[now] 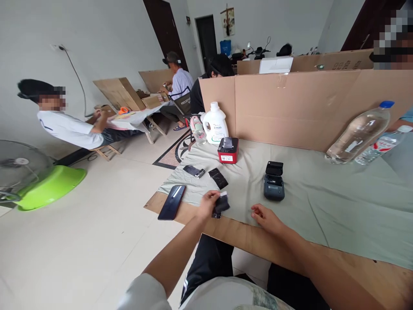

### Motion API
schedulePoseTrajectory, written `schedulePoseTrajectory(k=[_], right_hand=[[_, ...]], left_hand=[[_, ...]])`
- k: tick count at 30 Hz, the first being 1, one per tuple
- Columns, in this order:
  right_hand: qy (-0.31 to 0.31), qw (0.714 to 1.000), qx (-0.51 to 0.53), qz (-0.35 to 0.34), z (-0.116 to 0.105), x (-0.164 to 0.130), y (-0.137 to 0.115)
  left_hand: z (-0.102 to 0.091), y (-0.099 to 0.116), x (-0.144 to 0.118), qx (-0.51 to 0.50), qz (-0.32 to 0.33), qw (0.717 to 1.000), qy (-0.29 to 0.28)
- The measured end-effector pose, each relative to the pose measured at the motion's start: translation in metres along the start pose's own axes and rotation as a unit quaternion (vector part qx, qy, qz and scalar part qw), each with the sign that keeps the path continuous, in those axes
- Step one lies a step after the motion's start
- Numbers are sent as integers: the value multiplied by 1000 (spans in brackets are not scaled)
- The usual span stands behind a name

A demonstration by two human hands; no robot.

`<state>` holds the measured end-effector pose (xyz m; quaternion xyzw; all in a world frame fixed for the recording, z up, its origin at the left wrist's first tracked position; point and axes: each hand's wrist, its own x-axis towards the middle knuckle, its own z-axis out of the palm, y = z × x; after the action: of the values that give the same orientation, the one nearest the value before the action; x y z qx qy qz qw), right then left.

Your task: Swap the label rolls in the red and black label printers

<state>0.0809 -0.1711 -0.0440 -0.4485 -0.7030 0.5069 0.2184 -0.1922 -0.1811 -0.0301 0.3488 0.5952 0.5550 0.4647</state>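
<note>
— What is being gripped by the left hand [209, 204]?
— A dark slip [222, 204] with a white edge is pinched between its fingers, near the front edge of the table [251, 230].
— And the right hand [265, 217]?
— It is released, with the fingers loosely curled; a printer [274, 190], its lid raised, is set just beyond it.
— What else is laid out?
— 1 black slip [218, 178] beyond the left hand, 1 phone [172, 202] to its left, and 1 red printer [228, 155] farther back.

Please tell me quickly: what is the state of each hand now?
Left hand: closed, holding a small dark sheet.
Right hand: partly open, loosely curled, nothing visibly held.
</note>
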Motion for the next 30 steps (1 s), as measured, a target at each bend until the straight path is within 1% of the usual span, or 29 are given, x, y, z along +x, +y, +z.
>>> schedulePoseTrajectory(k=[2, 3, 4, 5, 7, 11, 14, 16, 18, 19, 21, 23, 24, 25, 26, 28, 29, 30], right_hand=[[30, 999, -23, -8, 2, -4, 6], [42, 999, -30, -13, 3, -6, 8], [53, 998, -36, -17, 4, -6, 8], [62, 997, -42, -19, 5, -7, 8], [71, 996, -57, -21, 7, -7, 8], [79, 994, -64, -31, 9, -7, 9], [88, 993, -64, -42, 10, -9, 12], [92, 992, -75, -47, 12, -10, 13], [96, 990, -93, -51, 13, -12, 12], [97, 989, -102, -52, 13, -12, 11], [100, 987, -114, -56, 13, -14, 8], [103, 986, -119, -62, 13, -15, 5], [104, 985, -120, -65, 13, -15, 3], [105, 985, -120, -68, 13, -16, 3], [105, 985, -120, -70, 13, -16, 3], [105, 985, -113, -73, 13, -16, 4], [104, 987, -103, -72, 14, -15, 5], [102, 988, -89, -70, 14, -14, 7]], left_hand=[[-38, 3, 12, 74, 44, 994, 63], [-53, 4, 17, 122, 51, 988, 82], [-66, 5, 22, 173, 53, 979, 89], [-76, 5, 26, 220, 53, 970, 90], [-86, 5, 31, 291, 52, 952, 79], [-90, 8, 39, 371, 68, 925, 48], [-91, 18, 51, 411, 86, 907, 29], [-90, 26, 65, 439, 102, 891, 48], [-86, 34, 82, 471, 120, 870, 81], [-83, 38, 92, 487, 120, 860, 95], [-76, 43, 111, 507, 97, 849, 108], [-70, 47, 125, 508, 58, 853, 99], [-68, 50, 130, 495, 35, 863, 94], [-66, 52, 133, 468, 12, 879, 92], [-64, 55, 135, 417, -7, 904, 90], [-60, 65, 132, 281, -32, 956, 77], [-57, 71, 128, 215, -35, 974, 58], [-54, 78, 123, 154, -31, 987, 24]])
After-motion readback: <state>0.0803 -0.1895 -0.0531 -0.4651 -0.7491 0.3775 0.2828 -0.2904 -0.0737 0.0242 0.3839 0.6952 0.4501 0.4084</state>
